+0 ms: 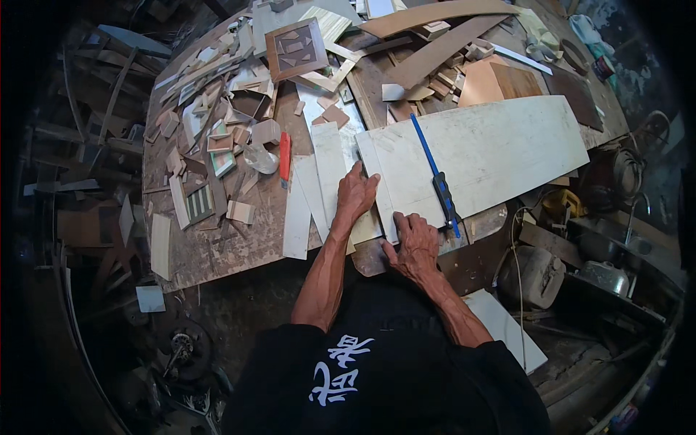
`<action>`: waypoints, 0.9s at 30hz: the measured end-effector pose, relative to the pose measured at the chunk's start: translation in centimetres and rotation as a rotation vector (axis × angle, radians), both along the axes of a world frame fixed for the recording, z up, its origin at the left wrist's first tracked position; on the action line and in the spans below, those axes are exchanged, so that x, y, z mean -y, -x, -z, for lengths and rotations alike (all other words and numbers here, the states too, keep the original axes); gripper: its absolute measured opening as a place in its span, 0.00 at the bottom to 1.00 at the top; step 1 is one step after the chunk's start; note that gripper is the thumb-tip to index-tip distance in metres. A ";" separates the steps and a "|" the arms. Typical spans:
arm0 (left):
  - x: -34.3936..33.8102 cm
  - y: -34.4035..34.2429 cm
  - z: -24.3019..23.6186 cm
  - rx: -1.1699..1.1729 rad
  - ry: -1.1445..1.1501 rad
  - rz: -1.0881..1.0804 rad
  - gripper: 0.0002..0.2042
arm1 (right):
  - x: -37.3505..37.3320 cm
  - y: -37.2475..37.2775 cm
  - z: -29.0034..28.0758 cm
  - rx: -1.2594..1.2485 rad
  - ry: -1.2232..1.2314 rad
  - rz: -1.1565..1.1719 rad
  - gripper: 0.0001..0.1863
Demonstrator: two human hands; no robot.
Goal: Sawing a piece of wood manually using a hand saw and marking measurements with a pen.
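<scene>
A long, tapering white board [493, 148] lies across the right of the workbench, with a narrow white strip [376, 185] along its left end. At the strip's left edge, my left hand [357, 193] is closed, with the thumb on the strip; some fingertips are hidden. My right hand [416, 243] is bent over the near left corner of the board, its thumb by the strip's near end. A long, thin blue tool [438, 180] with a black-and-blue grip lies across the board, right of my hands. Several pale boards [330, 174] lie left of my left hand.
A red-handled tool [285, 156] and a clear plastic cup [260, 159] rest left of the pale boards. Wood offcuts and a brown frame [296, 49] crowd the workbench [239, 250]. Curved brown boards [438, 14] lie at the back. A jerrycan [533, 275] stands below, right.
</scene>
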State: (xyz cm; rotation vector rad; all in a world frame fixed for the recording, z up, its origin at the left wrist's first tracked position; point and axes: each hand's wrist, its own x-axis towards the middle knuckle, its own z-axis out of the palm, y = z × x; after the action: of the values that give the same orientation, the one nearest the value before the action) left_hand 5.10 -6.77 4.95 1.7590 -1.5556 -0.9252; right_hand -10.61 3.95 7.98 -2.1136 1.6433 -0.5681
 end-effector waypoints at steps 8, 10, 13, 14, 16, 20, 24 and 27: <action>-0.2 0.0 0.8 -0.018 0.005 -0.028 0.28 | -0.2 -0.3 0.5 0.012 0.066 0.018 0.29; -0.2 -0.2 0.9 -0.014 0.000 -0.027 0.29 | -0.1 -0.4 0.5 0.022 0.073 0.016 0.29; -0.1 -0.3 1.0 -0.044 0.002 -0.014 0.29 | 0.0 -0.4 0.7 0.027 0.084 0.022 0.29; 0.0 -0.2 1.1 -0.044 0.004 -0.012 0.29 | 0.0 -0.4 0.7 0.028 0.060 0.017 0.29; -0.1 -0.3 1.1 -0.023 0.022 -0.019 0.30 | 0.0 -0.4 0.7 0.032 0.033 0.014 0.29; 0.0 -0.1 0.5 -0.057 -0.010 -0.008 0.30 | 0.3 -0.2 0.8 0.049 0.059 0.012 0.28; 0.0 -0.2 0.7 -0.127 -0.013 -0.036 0.25 | 0.3 -0.2 0.8 0.072 0.058 -0.010 0.28; 0.4 -0.4 1.2 -0.127 -0.064 -0.040 0.17 | 0.4 -0.1 0.4 0.033 0.016 -0.016 0.28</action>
State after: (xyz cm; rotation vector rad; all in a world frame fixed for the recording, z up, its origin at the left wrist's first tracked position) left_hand 5.50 -7.14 3.76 1.7335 -1.4198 -1.0562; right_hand -10.47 3.58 7.58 -2.1160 1.6074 -0.6099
